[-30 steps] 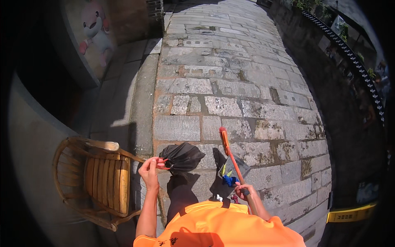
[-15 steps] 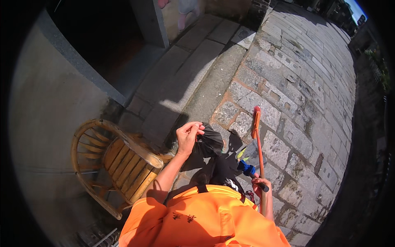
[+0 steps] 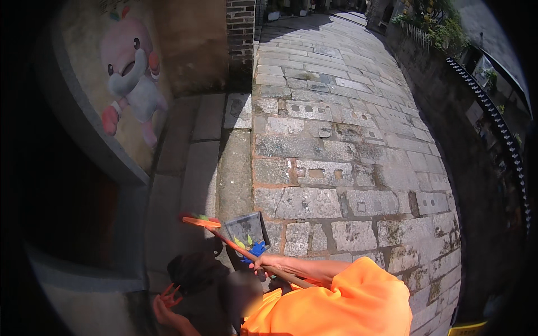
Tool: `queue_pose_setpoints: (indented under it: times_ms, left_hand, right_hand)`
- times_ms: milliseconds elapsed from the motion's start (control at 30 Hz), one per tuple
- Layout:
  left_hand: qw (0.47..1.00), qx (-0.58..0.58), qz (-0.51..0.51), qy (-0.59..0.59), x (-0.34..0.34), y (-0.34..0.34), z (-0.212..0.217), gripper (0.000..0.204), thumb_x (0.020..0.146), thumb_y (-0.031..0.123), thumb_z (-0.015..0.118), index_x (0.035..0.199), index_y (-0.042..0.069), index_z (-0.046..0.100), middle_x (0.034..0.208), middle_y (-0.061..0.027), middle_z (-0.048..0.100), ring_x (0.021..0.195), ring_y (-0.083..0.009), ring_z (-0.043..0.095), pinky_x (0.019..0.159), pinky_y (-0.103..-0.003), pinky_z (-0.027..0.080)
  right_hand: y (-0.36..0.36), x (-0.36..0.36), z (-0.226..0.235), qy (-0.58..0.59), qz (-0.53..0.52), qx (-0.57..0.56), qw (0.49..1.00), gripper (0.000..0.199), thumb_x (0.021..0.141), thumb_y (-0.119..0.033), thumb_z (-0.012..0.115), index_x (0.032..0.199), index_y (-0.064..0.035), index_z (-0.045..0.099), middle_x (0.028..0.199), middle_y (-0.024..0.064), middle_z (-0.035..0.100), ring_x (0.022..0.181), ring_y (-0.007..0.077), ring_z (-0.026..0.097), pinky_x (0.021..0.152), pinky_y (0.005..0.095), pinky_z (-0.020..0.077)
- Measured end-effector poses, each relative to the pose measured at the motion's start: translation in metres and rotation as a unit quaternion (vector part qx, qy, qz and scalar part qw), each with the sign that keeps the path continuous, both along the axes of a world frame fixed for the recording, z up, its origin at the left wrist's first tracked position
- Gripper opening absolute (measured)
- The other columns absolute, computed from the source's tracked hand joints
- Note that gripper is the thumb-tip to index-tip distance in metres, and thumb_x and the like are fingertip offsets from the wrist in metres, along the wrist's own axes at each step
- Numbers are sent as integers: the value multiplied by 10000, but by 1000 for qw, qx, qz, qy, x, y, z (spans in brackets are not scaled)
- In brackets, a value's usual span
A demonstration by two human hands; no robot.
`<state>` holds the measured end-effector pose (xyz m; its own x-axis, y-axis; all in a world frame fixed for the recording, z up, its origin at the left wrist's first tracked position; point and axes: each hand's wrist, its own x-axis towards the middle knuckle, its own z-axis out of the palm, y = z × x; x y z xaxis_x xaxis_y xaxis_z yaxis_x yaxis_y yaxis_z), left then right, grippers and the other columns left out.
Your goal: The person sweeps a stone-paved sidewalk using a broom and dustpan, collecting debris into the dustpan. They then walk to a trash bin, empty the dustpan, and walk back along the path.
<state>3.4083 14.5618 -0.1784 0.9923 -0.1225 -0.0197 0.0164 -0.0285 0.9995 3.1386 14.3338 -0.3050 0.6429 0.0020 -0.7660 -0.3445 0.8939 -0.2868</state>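
Observation:
My right hand (image 3: 265, 262) is closed around the long orange handle of a broom (image 3: 231, 242) and, together with it, the dark-ended handle of a dustpan (image 3: 245, 225). The broom slants up to the left, its orange head near the dustpan's left edge. Blue cloth (image 3: 255, 251) is bunched on the dustpan handle, beside yellow-green leaf shapes. In shade at the lower left, my left hand (image 3: 167, 307) has its fingers curled at a black plastic bag (image 3: 195, 272). The exact grip there is dim.
A raised stone kerb (image 3: 235, 173) runs along the left of a paved lane (image 3: 336, 168). Beyond it are a dark doorway (image 3: 73, 218) and a wall with a pink cartoon figure (image 3: 134, 73). A dark wall (image 3: 448, 123) borders the right side.
The view has swung left, and the wooden chair is out of sight. The broom head has gone from right of the dustpan to its left. My left hand and the bag are lower left.

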Motion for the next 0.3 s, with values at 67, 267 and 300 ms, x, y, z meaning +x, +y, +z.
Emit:
queue_pose_setpoints:
  times_ms: [67, 267, 300]
  left_hand:
    - [998, 19, 61, 1, 27, -5, -3, 353, 882, 239, 497, 1050, -68, 537, 814, -189, 630, 609, -302, 613, 457, -386, 518]
    - [986, -48, 162, 8, 131, -4, -6, 200, 882, 105, 518, 951, -51, 621, 762, -95, 629, 630, -151, 569, 612, -276, 479]
    - [976, -30, 216, 7, 142, 19, 1, 200, 882, 105, 518, 951, -51, 621, 762, -95, 629, 630, -151, 569, 612, -276, 479]
  right_hand:
    - [-13, 61, 1, -29, 67, -21, 997, 189, 723, -70, 565, 909, -59, 536, 590, 20, 556, 438, 112, 525, 350, 278, 433]
    - [-15, 257, 74, -141, 211, 35, 967, 507, 632, -86, 569, 1105, 20, 422, 619, 96, 491, 466, 179, 447, 414, 312, 341]
    - [-5, 294, 74, -137, 260, 60, 954, 507, 632, -86, 569, 1105, 20, 422, 619, 96, 491, 466, 179, 447, 414, 312, 341]
